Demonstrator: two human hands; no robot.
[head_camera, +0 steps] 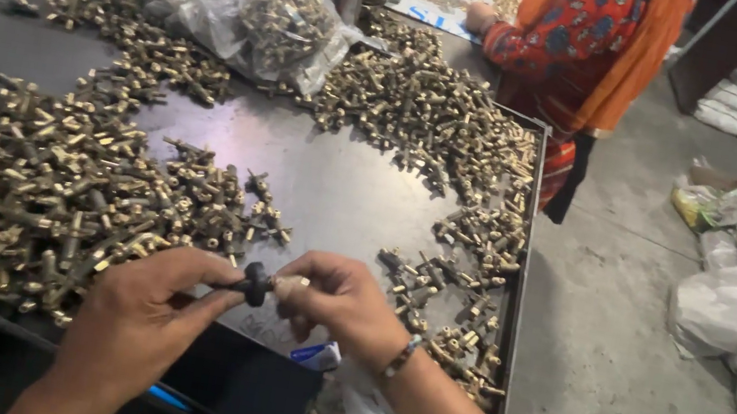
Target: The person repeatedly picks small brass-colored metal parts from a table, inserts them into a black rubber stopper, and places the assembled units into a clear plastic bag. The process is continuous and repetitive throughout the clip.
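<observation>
Item: black knob (255,283) on a small brass fitting (287,284). It sat between your two hands, low over the near edge of the table (341,192). Your left hand (143,309) pinched the knob in a fingertip grip, thumb and forefinger pressed onto it. Your right hand (341,303) pinched the brass fitting just beside it, its grip closed on the metal.

Surroundings: a large heap of brass fittings (28,188) lay left of your hands; a second heap (426,111) lay farther off. A clear plastic bag (270,18) of fittings sat at the far side. A dark phone (241,387) rested under your hands. Another person in an orange garment (599,46) stood beyond.
</observation>
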